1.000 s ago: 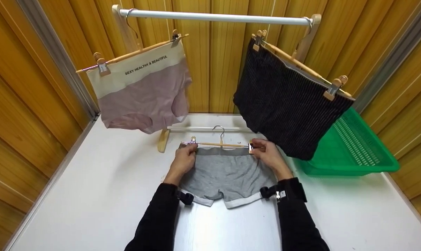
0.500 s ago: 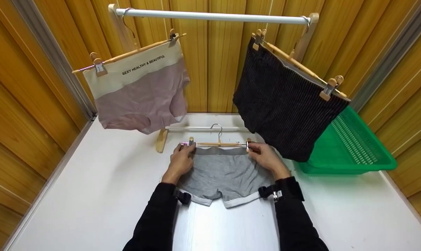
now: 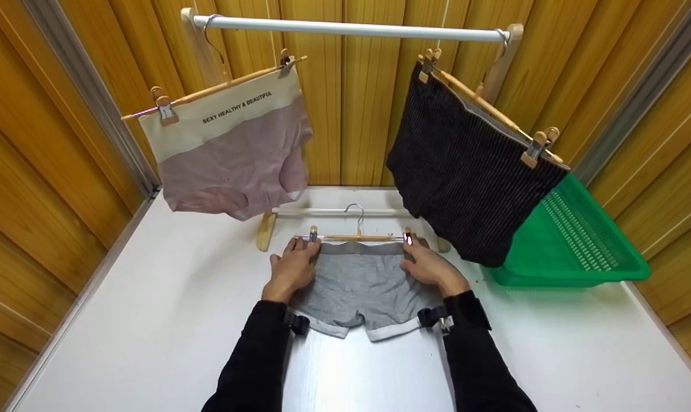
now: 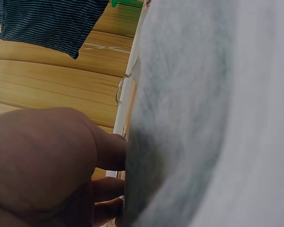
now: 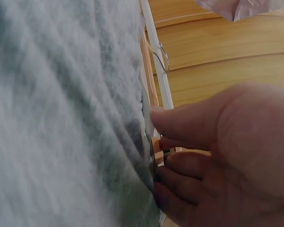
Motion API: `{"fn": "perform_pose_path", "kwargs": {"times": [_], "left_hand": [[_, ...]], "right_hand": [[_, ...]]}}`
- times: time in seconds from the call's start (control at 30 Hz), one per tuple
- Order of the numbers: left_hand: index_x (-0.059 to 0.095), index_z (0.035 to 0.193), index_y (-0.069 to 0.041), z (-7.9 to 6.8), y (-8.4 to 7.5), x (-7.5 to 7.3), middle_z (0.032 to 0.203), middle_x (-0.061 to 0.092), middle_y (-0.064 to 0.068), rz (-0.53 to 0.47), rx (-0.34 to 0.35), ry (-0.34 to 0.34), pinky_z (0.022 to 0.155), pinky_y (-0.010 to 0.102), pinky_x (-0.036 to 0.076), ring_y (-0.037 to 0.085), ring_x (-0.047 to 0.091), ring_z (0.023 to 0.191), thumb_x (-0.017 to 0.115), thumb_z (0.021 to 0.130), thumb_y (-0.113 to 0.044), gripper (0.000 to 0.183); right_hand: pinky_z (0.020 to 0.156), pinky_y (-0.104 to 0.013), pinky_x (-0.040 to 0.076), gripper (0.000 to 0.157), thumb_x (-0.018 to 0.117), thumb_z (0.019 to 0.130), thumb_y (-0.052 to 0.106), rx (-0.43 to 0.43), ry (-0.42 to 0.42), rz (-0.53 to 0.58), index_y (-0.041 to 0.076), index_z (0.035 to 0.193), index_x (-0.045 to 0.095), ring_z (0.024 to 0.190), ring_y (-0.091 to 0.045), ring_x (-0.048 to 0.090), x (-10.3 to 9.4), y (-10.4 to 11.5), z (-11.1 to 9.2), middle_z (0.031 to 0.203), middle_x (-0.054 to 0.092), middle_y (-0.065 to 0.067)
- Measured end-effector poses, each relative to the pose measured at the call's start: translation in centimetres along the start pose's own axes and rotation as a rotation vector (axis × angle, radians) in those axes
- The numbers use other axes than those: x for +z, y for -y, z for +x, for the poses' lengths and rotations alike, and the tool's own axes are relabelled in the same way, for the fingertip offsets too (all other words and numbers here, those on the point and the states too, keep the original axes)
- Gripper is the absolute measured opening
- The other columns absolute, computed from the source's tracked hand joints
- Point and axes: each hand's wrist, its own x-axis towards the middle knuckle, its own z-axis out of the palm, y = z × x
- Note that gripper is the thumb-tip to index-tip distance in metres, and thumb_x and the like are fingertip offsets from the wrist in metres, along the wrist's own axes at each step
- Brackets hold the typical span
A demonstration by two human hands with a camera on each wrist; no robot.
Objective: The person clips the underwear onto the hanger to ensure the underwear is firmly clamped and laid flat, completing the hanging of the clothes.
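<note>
Grey boxer briefs [image 3: 365,280] with pale leg hems lie flat on the white table, waistband toward the back. A wooden clip hanger [image 3: 345,237] runs along that waistband, its metal hook [image 3: 355,209] pointing away. My left hand [image 3: 292,269] pinches the waistband's left end by the left clip [image 3: 314,233]. At the opposite end my right hand [image 3: 435,268] pinches the waistband just below the right clip [image 3: 408,235]. In the right wrist view, the thumb [image 5: 180,118] touches the cloth edge beside the wooden clip [image 5: 157,150]. Some fingertips are hidden behind the fabric.
A white rail [image 3: 345,27] on a wooden stand spans the back. Pink-and-cream briefs [image 3: 236,151] hang from it at left, black striped shorts [image 3: 471,166] at right. Behind those shorts stands a green basket [image 3: 585,246]. Wood-patterned walls [image 3: 368,114] enclose the table [image 3: 150,320].
My right hand has let go of the right clip, which now stands uncovered, and has slid slightly down and left onto the waistband. The left hand has shifted slightly left. The black shorts sway a little.
</note>
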Motion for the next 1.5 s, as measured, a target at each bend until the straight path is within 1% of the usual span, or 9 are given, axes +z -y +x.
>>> {"fn": "perform_pose_path", "kwargs": {"times": [0.1,0.17,0.43,0.67,0.8,1.0,1.13,1.27,1.5], "left_hand": [[0.047,0.154,-0.023,-0.1,0.3,-0.3,0.162,0.027,0.023,0.001,0.012,0.042,0.106,0.077,0.017,0.037,0.016,0.153,0.047,0.100,-0.012,0.055],[0.047,0.153,-0.022,-0.2,0.5,-0.6,0.162,0.026,0.025,-0.006,0.034,0.065,0.106,0.078,0.017,0.038,0.015,0.153,0.048,0.100,-0.011,0.055],[0.059,0.139,-0.005,-0.6,0.4,-1.5,0.154,0.042,0.023,0.057,0.048,0.029,0.103,0.072,0.026,0.041,0.032,0.146,0.052,0.101,-0.017,0.040],[0.043,0.152,-0.003,-0.6,0.0,-0.9,0.159,0.026,0.031,0.071,0.018,0.076,0.107,0.073,0.023,0.042,0.020,0.150,0.050,0.103,-0.021,0.053],[0.043,0.152,-0.002,-0.7,-0.1,-1.1,0.158,0.028,0.033,0.061,0.016,0.067,0.107,0.074,0.023,0.042,0.022,0.149,0.052,0.102,-0.021,0.055],[0.054,0.144,-0.005,-0.7,0.0,-1.4,0.152,0.041,0.029,0.015,0.030,0.001,0.102,0.070,0.031,0.043,0.038,0.141,0.055,0.099,-0.018,0.047],[0.066,0.128,-0.003,-0.5,0.4,-1.4,0.129,0.062,0.024,-0.020,0.054,-0.113,0.091,0.064,0.042,0.042,0.057,0.120,0.058,0.097,-0.015,0.034],[0.068,0.119,0.003,-0.4,1.0,-1.3,0.109,0.068,0.022,-0.038,0.067,-0.221,0.088,0.059,0.049,0.042,0.065,0.106,0.062,0.095,-0.012,0.029],[0.064,0.120,0.010,-0.2,2.3,-1.3,0.110,0.069,0.028,-0.132,0.112,-0.290,0.090,0.056,0.050,0.047,0.065,0.104,0.062,0.091,-0.003,0.032]], "right_hand": [[0.120,-0.055,0.015,0.065,0.046,0.107,0.014,0.047,0.082,-0.020,-0.010,0.157,0.011,0.150,-0.048,0.007,0.1,0.2,-0.1,0.163,-0.003,-0.033],[0.120,-0.056,0.012,0.067,0.044,0.107,0.015,0.050,0.103,-0.030,-0.011,0.156,0.006,0.150,-0.048,0.004,0.2,0.3,-0.1,0.162,-0.006,-0.033],[0.120,-0.056,0.013,0.068,0.045,0.106,0.014,0.039,0.071,-0.070,-0.014,0.155,0.008,0.150,-0.049,0.005,0.5,0.6,0.0,0.161,-0.004,-0.035],[0.121,-0.057,0.009,0.067,0.044,0.107,0.018,0.059,0.113,-0.072,-0.012,0.156,0.009,0.150,-0.048,-0.001,0.5,1.4,-0.3,0.161,-0.007,-0.035],[0.120,-0.057,0.010,0.063,0.044,0.108,0.023,0.034,0.148,-0.086,-0.006,0.158,0.019,0.151,-0.047,0.001,0.5,3.5,-0.7,0.163,0.005,-0.032],[0.120,-0.056,0.018,0.057,0.053,0.106,0.023,-0.162,0.108,-0.136,-0.002,0.155,0.036,0.150,-0.044,0.019,1.9,8.1,-0.1,0.161,0.027,-0.026],[0.116,-0.051,0.031,0.055,0.056,0.104,0.019,-0.281,0.098,-0.121,-0.003,0.152,0.041,0.140,-0.040,0.042,2.9,10.2,1.8,0.151,0.045,-0.025],[0.110,-0.047,0.040,0.051,0.059,0.102,0.016,-0.302,0.029,-0.119,-0.003,0.147,0.047,0.128,-0.037,0.055,4.0,11.2,4.3,0.141,0.057,-0.022],[0.098,-0.048,0.049,0.038,0.067,0.093,0.004,-0.327,-0.201,-0.180,-0.004,0.130,0.063,0.113,-0.039,0.064,6.6,12.5,8.2,0.119,0.068,-0.022]]}}
